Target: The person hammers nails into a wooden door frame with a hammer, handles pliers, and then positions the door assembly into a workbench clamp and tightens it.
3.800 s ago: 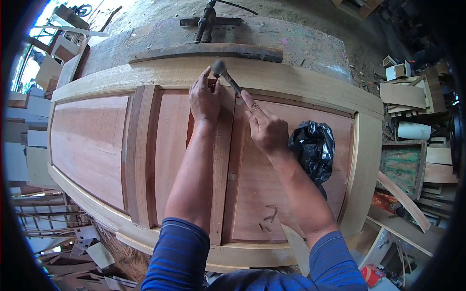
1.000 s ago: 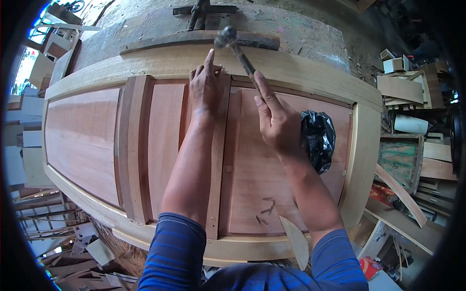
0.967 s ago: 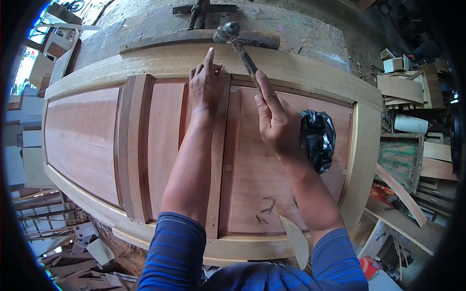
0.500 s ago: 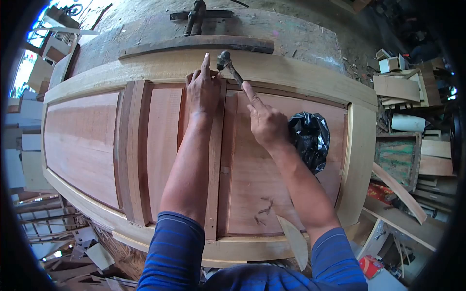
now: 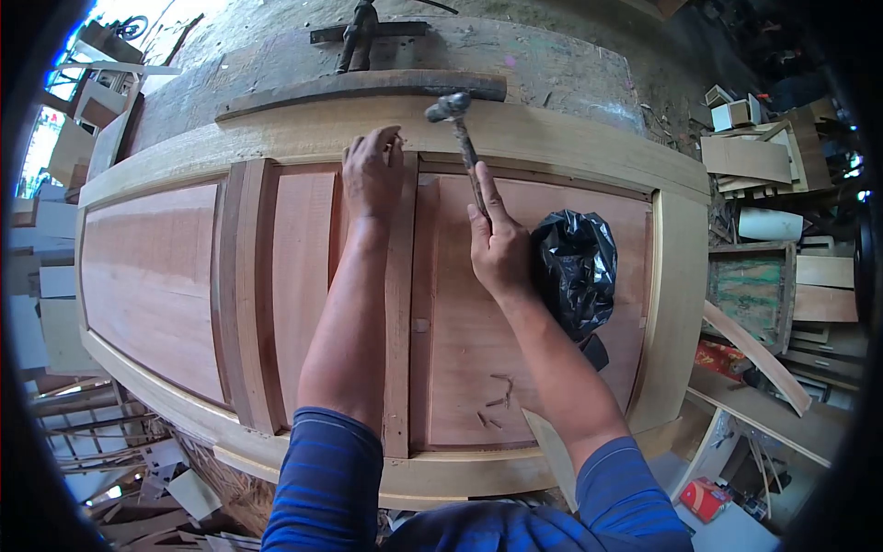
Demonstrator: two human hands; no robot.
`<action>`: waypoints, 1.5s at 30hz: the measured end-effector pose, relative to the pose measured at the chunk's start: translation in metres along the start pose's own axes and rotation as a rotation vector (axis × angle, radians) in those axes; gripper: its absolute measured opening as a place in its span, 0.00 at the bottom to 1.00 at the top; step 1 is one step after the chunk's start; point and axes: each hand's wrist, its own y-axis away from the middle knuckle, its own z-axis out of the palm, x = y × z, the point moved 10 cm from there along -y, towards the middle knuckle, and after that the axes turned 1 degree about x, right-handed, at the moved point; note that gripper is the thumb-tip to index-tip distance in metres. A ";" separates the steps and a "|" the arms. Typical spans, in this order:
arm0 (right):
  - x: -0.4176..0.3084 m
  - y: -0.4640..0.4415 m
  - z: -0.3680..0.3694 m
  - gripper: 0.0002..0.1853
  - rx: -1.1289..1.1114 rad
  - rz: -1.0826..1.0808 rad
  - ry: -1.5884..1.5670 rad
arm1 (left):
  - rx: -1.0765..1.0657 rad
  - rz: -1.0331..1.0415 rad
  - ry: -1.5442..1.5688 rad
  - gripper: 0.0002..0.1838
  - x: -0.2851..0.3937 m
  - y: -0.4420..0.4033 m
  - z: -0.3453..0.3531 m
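Nearest: pale wood offcut (image 5: pixel 550 451) over the door's (image 5: pixel 676 304) near edge, w/ a few small brown pegs (image 5: pixel 498 402) (or nails, can't tell) just beyond. Black plastic bag (image 5: pixel 579 281) lies by R hand (image 5: pixel 501 253), whose fingers are wrapped round the hammer (image 5: pixel 465 147), its head raised. L hand (image 5: pixel 372 179) is at far end of middle upright (image 5: pixel 398 304), fingers curled; can't tell if pinching anything. Step in hand: prob. hammering at that joint; another blow wd call for L fingers clear & a square hit. Dark bar (image 5: pixel 359 86) along door's far side, desk (image 5: pixel 570 83) behind.
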 end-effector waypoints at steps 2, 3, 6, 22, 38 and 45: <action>0.011 0.009 0.004 0.33 0.051 0.052 -0.097 | 0.071 -0.174 0.139 0.12 -0.015 -0.001 -0.008; 0.009 0.008 0.002 0.33 0.065 0.054 -0.132 | 0.049 -0.251 0.188 0.11 -0.024 0.001 -0.003; 0.006 0.009 0.001 0.32 0.113 0.020 -0.160 | -0.013 -0.260 0.207 0.11 -0.027 0.002 0.006; 0.007 0.009 0.011 0.33 -0.023 0.060 0.005 | -0.085 0.007 -0.069 0.19 0.007 -0.003 0.006; -0.051 -0.014 -0.025 0.34 0.104 -0.284 0.043 | -0.103 -0.029 -0.090 0.33 0.001 0.001 0.010; -0.040 -0.021 -0.011 0.36 -0.067 -0.198 0.269 | -0.130 -0.038 -0.078 0.36 0.002 -0.003 0.008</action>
